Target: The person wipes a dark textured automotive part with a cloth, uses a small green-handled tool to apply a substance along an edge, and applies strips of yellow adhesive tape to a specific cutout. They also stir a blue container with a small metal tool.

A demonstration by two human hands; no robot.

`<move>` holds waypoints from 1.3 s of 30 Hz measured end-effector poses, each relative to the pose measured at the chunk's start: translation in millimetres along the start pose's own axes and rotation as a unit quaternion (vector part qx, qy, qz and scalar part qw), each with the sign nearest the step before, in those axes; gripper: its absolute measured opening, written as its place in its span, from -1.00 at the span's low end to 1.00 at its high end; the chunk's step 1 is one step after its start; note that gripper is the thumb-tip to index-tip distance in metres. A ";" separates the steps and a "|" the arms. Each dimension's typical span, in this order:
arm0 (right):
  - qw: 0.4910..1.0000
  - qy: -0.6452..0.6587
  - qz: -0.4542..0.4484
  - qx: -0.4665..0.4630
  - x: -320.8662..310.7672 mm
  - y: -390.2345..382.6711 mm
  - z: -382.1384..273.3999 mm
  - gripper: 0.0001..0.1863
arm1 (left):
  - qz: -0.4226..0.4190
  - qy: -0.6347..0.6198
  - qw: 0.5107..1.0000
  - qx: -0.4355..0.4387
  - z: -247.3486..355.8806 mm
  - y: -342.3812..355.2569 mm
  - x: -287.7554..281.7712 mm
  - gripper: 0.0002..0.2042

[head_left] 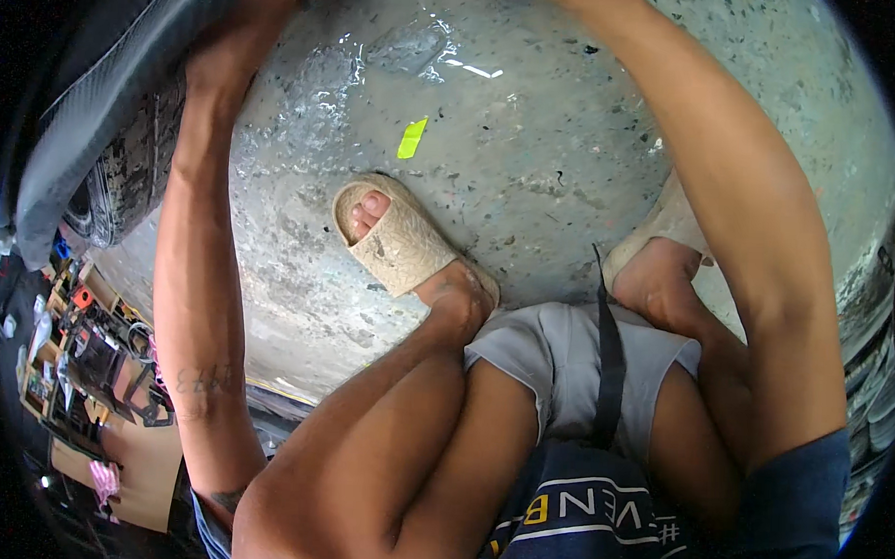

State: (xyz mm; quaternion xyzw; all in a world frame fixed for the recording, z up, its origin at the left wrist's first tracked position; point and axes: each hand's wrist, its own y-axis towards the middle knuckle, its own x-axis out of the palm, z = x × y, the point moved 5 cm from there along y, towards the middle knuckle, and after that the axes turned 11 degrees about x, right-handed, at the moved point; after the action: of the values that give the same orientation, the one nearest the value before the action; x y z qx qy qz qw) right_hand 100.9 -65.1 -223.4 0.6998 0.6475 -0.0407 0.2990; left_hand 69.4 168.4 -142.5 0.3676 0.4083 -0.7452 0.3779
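Observation:
On the left, my bare left arm reaches up to the top of the picture. My left hand [241, 38] bends toward the upper right there, beside a dark curved vehicle panel [109, 100]. Its fingers are shadowed and cut off by the top edge, so what they touch cannot be made out. Under the panel stands a dirty black tyre [141, 175]. My right forearm [662, 60] stretches up and inward from the right, and its hand lies beyond the top edge. Between the arms is a wet, speckled grey floor [511, 154].
A bright yellow-green strip [412, 138] lies on the floor ahead of my tan slipper [400, 240]. My bent legs are below, with a black strap [610, 364] hanging over grey shorts. Cluttered tools and parts [91, 336] fill the left; stacked dark objects [877, 393] line the right.

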 end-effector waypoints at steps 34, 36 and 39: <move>0.909 0.039 -0.247 0.333 -49.7 -13.3 -34.1 -0.73 | 0.216 -0.641 0.727 -0.120 11.4 -64.4 52.0 -0.67; 0.885 0.142 -0.308 0.318 -49.8 -24.3 -36.7 -0.73 | 0.178 -0.645 0.739 -0.079 19.7 -77.1 55.2 -0.59; 0.892 0.143 -0.354 0.243 -47.2 -32.8 -53.4 -0.81 | 0.179 -0.685 0.705 -0.039 13.6 -92.7 54.5 -0.57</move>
State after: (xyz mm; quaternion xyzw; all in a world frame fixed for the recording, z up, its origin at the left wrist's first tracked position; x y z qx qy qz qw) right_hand 45.3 -82.2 -170.7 0.4732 0.8579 -0.1999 -0.0105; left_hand -38.1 177.3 -153.2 -0.1927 -0.0077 -0.6936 0.6941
